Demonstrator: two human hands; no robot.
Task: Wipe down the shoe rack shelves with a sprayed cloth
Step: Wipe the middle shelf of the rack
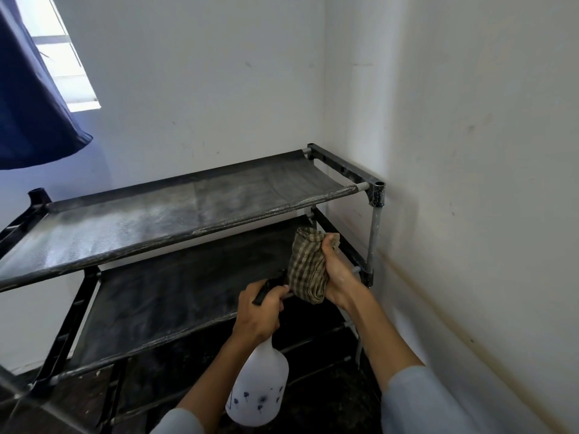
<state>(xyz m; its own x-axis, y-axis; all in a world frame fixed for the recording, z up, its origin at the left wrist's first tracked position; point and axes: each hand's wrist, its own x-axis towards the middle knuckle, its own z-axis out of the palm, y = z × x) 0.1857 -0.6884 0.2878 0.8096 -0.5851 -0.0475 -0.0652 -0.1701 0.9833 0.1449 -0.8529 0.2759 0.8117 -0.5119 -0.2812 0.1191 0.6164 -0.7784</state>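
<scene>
A black shoe rack [372,183] stands in the room's corner, its dusty fabric top shelf [175,214] grey with dirt and a darker second shelf [188,292] below. My left hand [260,311] grips the black trigger head of a white spray bottle [260,389] printed with small blue flowers, nozzle aimed rightward. My right hand [336,277] holds a bunched checked cloth [308,266] right in front of the nozzle, over the second shelf's right end.
White walls [470,151] meet just behind and right of the rack. A dark blue fabric [28,114] hangs at the upper left before a window [62,57]. Lower shelves and dark floor [329,402] lie beneath my arms.
</scene>
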